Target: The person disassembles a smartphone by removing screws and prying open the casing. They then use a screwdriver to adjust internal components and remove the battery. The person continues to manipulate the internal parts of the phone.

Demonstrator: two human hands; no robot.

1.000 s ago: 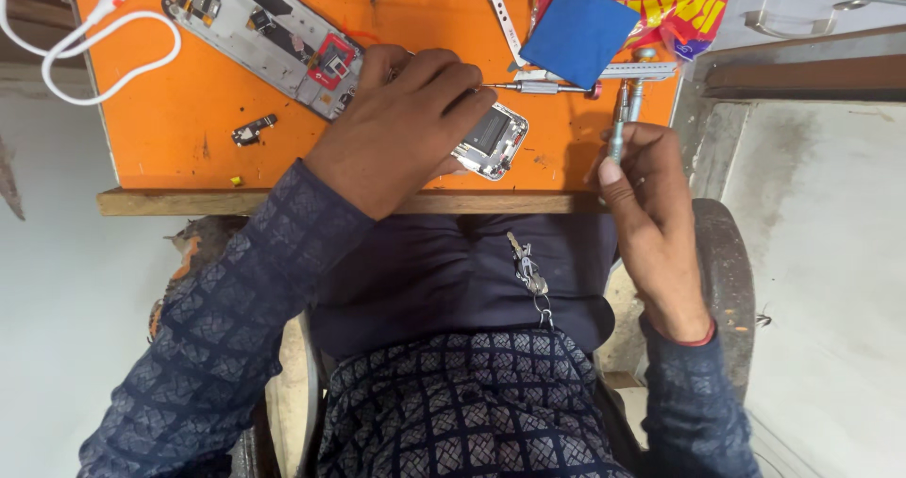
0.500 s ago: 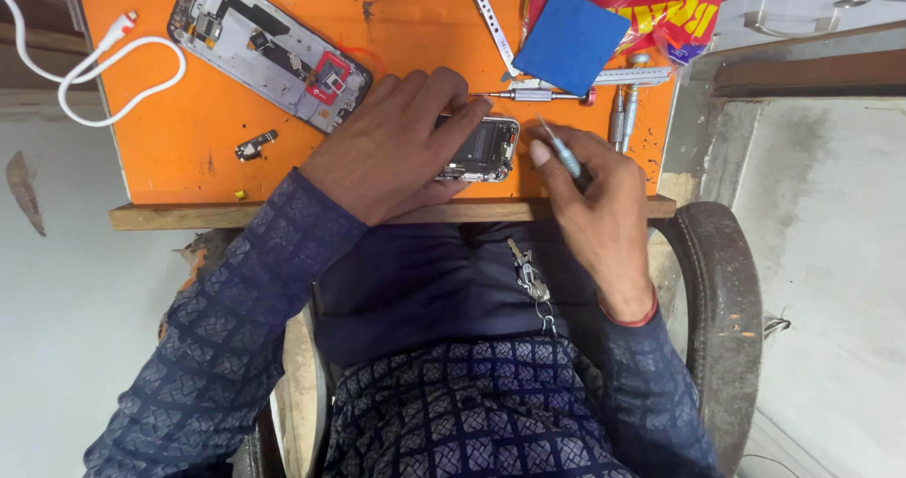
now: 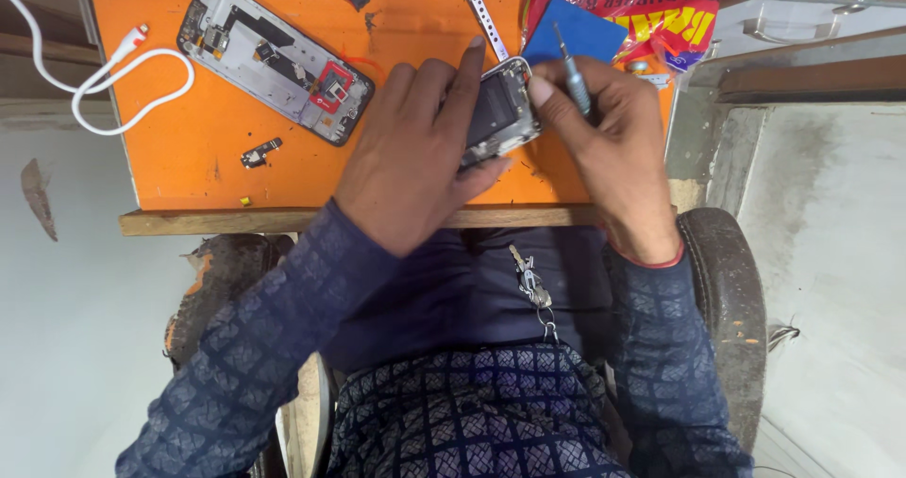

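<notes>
Orange table [image 3: 189,157] — white cable [image 3: 113,72]

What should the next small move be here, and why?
Probably lower the screwdriver tip onto the small opened phone. The left hand tilts the phone up off the orange table, the right hand pinches the driver beside its edge, and the tip points away.

On the tabletop [image 3: 189,167], the small phone [image 3: 498,115] lies near the front edge, between the left hand [image 3: 415,162] and the right hand [image 3: 609,143]. The big phone [image 3: 274,58] lies well to its left; a loose part [image 3: 260,152] sits before that one. A cable [image 3: 113,82] lies farthest left. A pad [image 3: 580,36] lies just behind the small phone, on a packet [image 3: 661,20].
</notes>
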